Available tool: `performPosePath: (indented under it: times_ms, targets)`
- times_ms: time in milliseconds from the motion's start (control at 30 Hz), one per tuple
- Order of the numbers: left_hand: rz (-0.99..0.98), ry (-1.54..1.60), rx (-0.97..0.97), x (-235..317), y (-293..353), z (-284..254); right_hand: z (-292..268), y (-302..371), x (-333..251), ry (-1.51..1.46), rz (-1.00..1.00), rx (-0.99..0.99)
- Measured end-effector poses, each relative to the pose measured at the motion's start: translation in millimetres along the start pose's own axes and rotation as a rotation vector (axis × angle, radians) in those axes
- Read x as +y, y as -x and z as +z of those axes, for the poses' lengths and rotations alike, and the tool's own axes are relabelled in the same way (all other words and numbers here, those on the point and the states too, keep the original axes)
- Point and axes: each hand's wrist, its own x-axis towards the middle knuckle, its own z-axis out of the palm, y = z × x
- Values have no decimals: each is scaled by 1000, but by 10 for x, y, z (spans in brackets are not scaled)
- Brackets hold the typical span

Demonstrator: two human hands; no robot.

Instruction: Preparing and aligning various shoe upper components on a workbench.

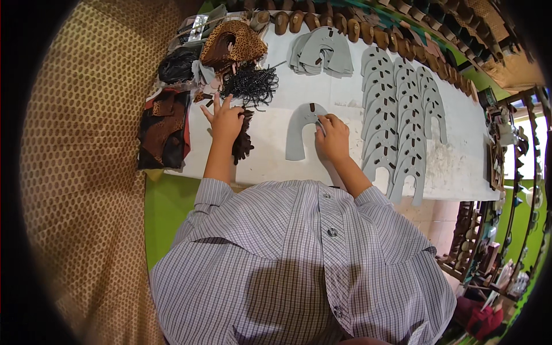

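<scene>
My left hand is over the table's left part, its fingers apart and nothing seen in them. Close beside it lies a pile of dark brown strips. Just beyond its fingertips are a few small brown tabs and a tangle of black beaded trim. In front of me lies a grey U-shaped shoe upper piece, flat, with a small dark tab at the top of its curve. My right hand is closed on its right side, hiding most of that leg.
Overlapping rows of grey uppers with dark tabs cover the right of the white table. More grey uppers are stacked farther back. Leopard-print pieces and black plastic bags crowd the left. Brown shoe lasts line the far edge.
</scene>
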Motion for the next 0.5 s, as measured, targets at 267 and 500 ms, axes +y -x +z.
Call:
performPosePath:
  times_ms: [267, 500]
  targets:
    - [-34, 20, 36, 4, -27, 43, 83, -241, -169, -41, -153, -22]
    - [-33, 395, 187, 242, -47, -51, -44, -380, -264, -293, -187, -90]
